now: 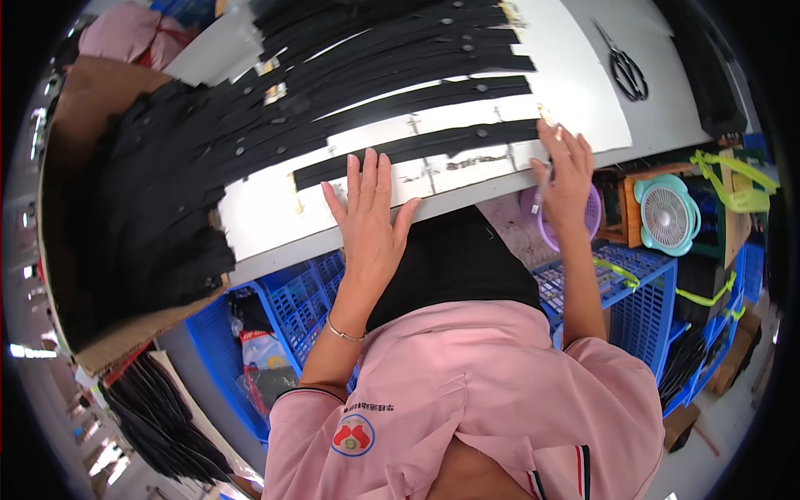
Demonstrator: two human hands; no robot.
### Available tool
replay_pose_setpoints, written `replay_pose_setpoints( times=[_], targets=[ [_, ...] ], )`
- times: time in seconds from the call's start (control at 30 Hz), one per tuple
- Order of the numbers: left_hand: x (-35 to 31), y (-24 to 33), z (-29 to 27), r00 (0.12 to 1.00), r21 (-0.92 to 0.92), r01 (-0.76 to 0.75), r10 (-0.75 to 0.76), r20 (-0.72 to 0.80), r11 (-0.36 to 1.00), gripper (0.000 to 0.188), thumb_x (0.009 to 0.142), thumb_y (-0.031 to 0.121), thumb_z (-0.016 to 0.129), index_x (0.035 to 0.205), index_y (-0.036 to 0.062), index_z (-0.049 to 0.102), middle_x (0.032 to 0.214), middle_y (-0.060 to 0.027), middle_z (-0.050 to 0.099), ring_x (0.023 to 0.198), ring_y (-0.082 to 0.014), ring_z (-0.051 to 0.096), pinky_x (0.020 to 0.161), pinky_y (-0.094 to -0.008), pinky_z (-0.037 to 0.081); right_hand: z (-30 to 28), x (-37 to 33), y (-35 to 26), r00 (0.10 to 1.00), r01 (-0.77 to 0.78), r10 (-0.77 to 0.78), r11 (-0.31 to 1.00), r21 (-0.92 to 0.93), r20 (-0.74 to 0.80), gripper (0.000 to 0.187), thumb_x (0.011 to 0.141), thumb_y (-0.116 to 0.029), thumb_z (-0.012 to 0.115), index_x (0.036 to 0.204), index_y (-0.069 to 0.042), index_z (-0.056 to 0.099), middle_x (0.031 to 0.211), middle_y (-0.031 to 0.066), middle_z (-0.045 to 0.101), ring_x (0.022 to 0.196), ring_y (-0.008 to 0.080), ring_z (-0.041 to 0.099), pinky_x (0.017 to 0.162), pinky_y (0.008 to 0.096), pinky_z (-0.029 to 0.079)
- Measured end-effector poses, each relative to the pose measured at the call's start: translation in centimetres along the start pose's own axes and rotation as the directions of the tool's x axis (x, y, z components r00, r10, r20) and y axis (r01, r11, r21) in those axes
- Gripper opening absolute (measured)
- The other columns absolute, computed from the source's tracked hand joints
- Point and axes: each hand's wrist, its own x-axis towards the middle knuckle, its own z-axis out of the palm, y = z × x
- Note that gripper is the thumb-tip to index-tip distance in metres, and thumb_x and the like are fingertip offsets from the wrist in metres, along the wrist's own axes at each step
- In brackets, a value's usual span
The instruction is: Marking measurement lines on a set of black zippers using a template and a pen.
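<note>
Grip absent: 2 flat hands point(371, 212) point(567, 171) pressing 1 black strip point(417, 147).

Bright, even overhead light — soft shadows only, mild glare on the white tabletop point(583, 92). Sharp centre; strong fisheye bending and black vignette at rim.

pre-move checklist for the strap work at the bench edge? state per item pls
1. Left hand flat on the white board, below the nearest black strap: ok.
2. Right hand at that strap's right end: ok.
3. Thin white tool held in right hand: ok; what it is: cannot tell.
4. Nearest strap apart from the overlapping strap rows: ok.
5. Scissors away from both hands: ok.
</note>
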Motion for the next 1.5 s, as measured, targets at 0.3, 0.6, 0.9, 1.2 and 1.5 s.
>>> replay_pose_setpoints(
  times=[0.3, 0.6, 0.9, 1.2, 1.5],
  targets=[
    [-1.9, -5.0, -2.8, 0.991, 0.042, 0.117, -0.114, -0.074, 0.992, 0.077, 0.095, 0.042, 0.072, 0.153, -0.0008, 0.045, 0.161, -0.0199, 0.041, 0.155, -0.0355, 0.031, 0.122, -0.0655, 0.001, -0.3, 0.3, -0.1, 0.998, -0.056, 0.057, 0.992, 0.113, -0.006, 0.042, 0.093, -0.013, 0.073, 0.133, -0.007, 0.065, 0.134, 0.0068, 0.068, 0.127, 0.0284, 0.058, 0.116, 0.0468, 0.038],
    [-3.4, -4.8, -2.4, 0.980, 0.024, 0.134, -0.128, -0.152, 0.991, 0.074, 0.093, 0.043, 0.074, 0.151, 0.0029, 0.051, 0.159, -0.0137, 0.046, 0.153, -0.0353, 0.033, 0.123, -0.0646, 0.004, -0.8, 3.8, -6.0, 0.987, -0.158, 0.158, 0.961, 0.225, 0.021, 0.028, 0.102, -0.016, 0.065, 0.129, -0.009, 0.069, 0.121, 0.0078, 0.072, 0.118, 0.0241, 0.063, 0.110, 0.0408, 0.044],
    [-3.2, -4.8, -2.2, 0.975, 0.019, 0.143, -0.137, -0.175, 0.990, 0.074, 0.091, 0.044, 0.076, 0.149, 0.0053, 0.053, 0.155, -0.0127, 0.051, 0.152, -0.0354, 0.036, 0.122, -0.0657, 0.010, 4.7, 9.3, -18.9, 0.889, -0.453, 0.123, 0.378, 0.807, 0.442, 0.022, 0.102, -0.018, 0.066, 0.109, 0.000, 0.076, 0.086, 0.0046, 0.075, 0.070, 0.0086, 0.064, 0.065, 0.0244, 0.050],
    [-3.4, -4.8, -2.2, 0.972, -0.003, 0.156, -0.155, -0.176, 0.988, 0.074, 0.092, 0.043, 0.075, 0.153, 0.0075, 0.051, 0.159, -0.0113, 0.048, 0.154, -0.0328, 0.033, 0.123, -0.0629, 0.008, 8.5, 8.9, -20.1, 0.927, -0.332, 0.018, 0.507, 0.795, 0.376, 0.018, 0.098, -0.012, 0.070, 0.100, 0.005, 0.075, 0.086, 0.0107, 0.076, 0.064, 0.0124, 0.063, 0.058, 0.0275, 0.048],
    [-3.2, -4.8, -2.1, 0.969, -0.004, 0.129, -0.127, -0.214, 0.992, 0.072, 0.090, 0.043, 0.076, 0.148, 0.0055, 0.055, 0.154, -0.0129, 0.051, 0.152, -0.0350, 0.036, 0.121, -0.0663, 0.010, 7.8, 9.0, -20.6, 0.941, -0.271, 0.017, 0.636, 0.723, 0.338, 0.019, 0.100, -0.011, 0.067, 0.099, 0.006, 0.075, 0.093, 0.0069, 0.076, 0.071, 0.0082, 0.064, 0.064, 0.0241, 0.050]
  ],
)
